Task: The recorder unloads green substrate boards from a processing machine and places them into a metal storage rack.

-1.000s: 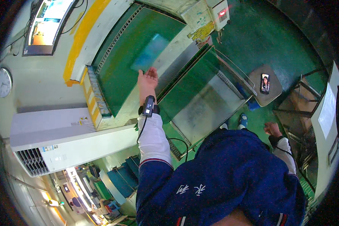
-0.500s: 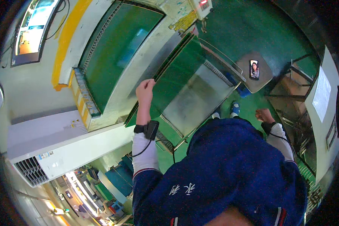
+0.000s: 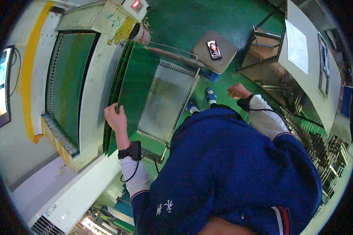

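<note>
At the near edge of the sheets (image 3: pixel 126 84), that's where the left hand (image 3: pixel 115 116) is. Thin green panels, a whole stack, standing on edge and leaning, wedged between the machine (image 3: pixel 91 74) and the steel tray (image 3: pixel 164 102). Does that look like a real grip to you?

>> Yeah, I'd say so. Fingers curled over the stack's edge, thumb on the near side, clamped on it. I can't tell how many sheets it has, maybe one, maybe several. There's a small black gadget strapped to that wrist (image 3: pixel 132 150) with a cable running up the sleeve.

And the right hand (image 3: pixel 237 91)? It seems to be doing nothing.

>> Pretty much. Closed in a loose fist, empty as far as I can see, hanging out over the green floor (image 3: pixel 208 19), well apart from the stack. Blue shoes (image 3: pixel 211 95) just below it, and a stool (image 3: pixel 206 58) further out with a phone (image 3: pixel 214 49) lying on top.

So what stage would you call this?

>> My read: it's the taking-hold stage. The sheets are gripped at one edge and haven't come off the stack. They look wide and floppy, so shifting one cleanly would want the free hand on the far edge too, and a straight pull so it doesn't scrape the tray. Otherwise: a white surface (image 3: pixel 302 62) off to the right, wire racks (image 3: pixel 321 145) below it, and a red light (image 3: pixel 136 4) on top of the machine.
</note>
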`<state>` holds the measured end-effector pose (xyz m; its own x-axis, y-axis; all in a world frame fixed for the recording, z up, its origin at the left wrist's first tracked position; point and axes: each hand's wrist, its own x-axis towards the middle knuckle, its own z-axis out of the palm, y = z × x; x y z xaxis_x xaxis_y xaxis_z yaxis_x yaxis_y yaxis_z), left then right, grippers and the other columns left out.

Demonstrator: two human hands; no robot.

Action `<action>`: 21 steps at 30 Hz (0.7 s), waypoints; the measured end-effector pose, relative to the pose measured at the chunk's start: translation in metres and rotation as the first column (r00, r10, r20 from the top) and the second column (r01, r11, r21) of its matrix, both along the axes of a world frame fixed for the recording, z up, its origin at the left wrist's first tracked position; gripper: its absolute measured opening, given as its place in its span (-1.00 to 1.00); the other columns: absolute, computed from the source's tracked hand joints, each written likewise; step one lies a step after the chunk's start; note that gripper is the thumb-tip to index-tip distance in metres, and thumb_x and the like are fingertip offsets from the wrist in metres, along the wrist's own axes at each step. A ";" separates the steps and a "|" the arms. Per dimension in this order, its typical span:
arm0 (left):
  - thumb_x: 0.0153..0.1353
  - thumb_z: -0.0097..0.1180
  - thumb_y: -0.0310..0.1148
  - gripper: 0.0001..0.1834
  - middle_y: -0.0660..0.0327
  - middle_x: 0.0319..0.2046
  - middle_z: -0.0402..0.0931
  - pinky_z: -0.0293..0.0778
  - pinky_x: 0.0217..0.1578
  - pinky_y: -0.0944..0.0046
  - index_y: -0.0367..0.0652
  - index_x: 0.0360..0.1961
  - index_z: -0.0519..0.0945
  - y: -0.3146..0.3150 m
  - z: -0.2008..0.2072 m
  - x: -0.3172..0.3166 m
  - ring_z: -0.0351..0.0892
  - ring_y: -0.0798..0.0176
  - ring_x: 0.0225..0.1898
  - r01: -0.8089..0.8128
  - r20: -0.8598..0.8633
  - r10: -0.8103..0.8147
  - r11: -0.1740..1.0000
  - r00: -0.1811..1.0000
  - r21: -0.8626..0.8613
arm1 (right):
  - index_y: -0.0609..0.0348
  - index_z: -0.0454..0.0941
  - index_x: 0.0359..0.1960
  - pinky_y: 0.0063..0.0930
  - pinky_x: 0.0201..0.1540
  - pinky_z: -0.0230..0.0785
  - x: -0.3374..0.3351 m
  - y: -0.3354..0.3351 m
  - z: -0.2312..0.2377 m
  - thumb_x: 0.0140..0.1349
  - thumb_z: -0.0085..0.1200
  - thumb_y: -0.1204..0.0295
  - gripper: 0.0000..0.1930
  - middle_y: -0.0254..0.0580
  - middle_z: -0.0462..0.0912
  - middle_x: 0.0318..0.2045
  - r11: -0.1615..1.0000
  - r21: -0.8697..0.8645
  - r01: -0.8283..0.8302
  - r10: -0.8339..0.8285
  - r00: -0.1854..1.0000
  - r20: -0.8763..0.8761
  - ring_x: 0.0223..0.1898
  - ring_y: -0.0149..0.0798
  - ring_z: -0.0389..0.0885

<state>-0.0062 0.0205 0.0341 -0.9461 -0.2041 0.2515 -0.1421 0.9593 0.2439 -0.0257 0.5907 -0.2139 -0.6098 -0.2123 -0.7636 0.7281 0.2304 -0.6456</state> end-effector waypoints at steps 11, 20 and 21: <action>-0.02 0.13 -0.24 -0.72 0.01 -0.38 0.53 0.38 -0.31 0.05 -0.22 -0.33 0.54 -0.012 0.004 -0.024 0.49 -0.09 -0.30 -0.067 0.492 0.092 0.995 0.866 -0.067 | 0.15 0.41 -0.56 -0.54 -0.71 0.22 0.045 0.049 -0.010 0.08 -0.01 0.40 -0.86 -0.32 0.42 -0.68 0.939 -0.246 0.238 -0.187 0.959 0.215 -0.70 -0.44 0.35; -0.04 0.16 -0.22 -0.66 -0.04 -0.38 0.54 0.39 -0.27 0.05 -0.21 -0.27 0.57 -0.033 -0.031 -0.023 0.51 -0.09 -0.26 -0.167 0.502 0.130 0.986 0.855 0.028 | 0.01 0.28 -0.69 -0.50 -0.81 -0.11 0.051 0.026 0.015 0.04 0.10 0.41 -0.74 -0.39 0.29 -0.78 0.895 -0.014 0.445 -0.434 0.879 0.198 -0.80 -0.46 0.16; -0.04 0.15 -0.22 -0.66 -0.04 -0.37 0.55 0.39 -0.27 0.05 -0.21 -0.27 0.57 -0.033 -0.031 -0.025 0.51 -0.08 -0.26 -0.167 0.509 0.131 0.986 0.851 0.025 | 0.02 0.28 -0.70 -0.49 -0.81 -0.10 0.052 0.028 0.011 0.03 0.10 0.42 -0.74 -0.38 0.28 -0.79 0.905 -0.004 0.426 -0.421 0.896 0.138 -0.80 -0.46 0.17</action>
<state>-0.0308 -0.0130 0.0031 -0.8962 -0.3517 -0.2705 -0.4023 0.9011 0.1615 0.0265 0.6182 -0.2032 -0.5432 0.0172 -0.8394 0.8302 -0.1383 -0.5401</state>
